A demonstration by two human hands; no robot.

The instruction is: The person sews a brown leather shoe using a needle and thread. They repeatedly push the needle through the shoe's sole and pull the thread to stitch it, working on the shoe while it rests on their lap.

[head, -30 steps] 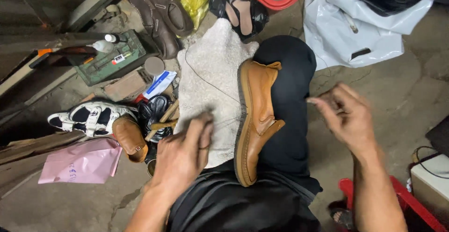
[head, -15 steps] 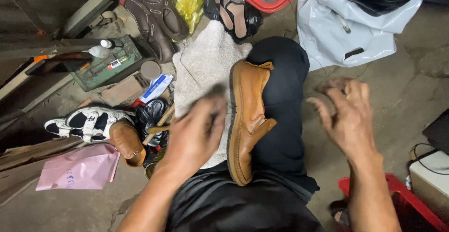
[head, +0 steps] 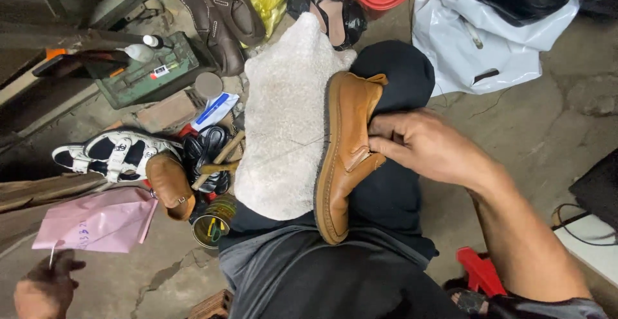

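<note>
Now | right hand [head: 428,146] fingers pinch tan shoe [head: 346,151] | left hand [head: 45,288] fingers curled, empty

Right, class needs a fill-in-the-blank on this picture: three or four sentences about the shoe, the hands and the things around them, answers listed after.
1. The right hand grips the tan shoe, which lies on the person's ____.
2. Beside the shoe, a pale fluffy ____ covers the other knee.
3. The left hand is low near the floor, just below a ____ paper bag.
4. A second tan shoe lies on the floor next to a black-and-____ sandal.

Missing words: lap; cloth; pink; white
</note>
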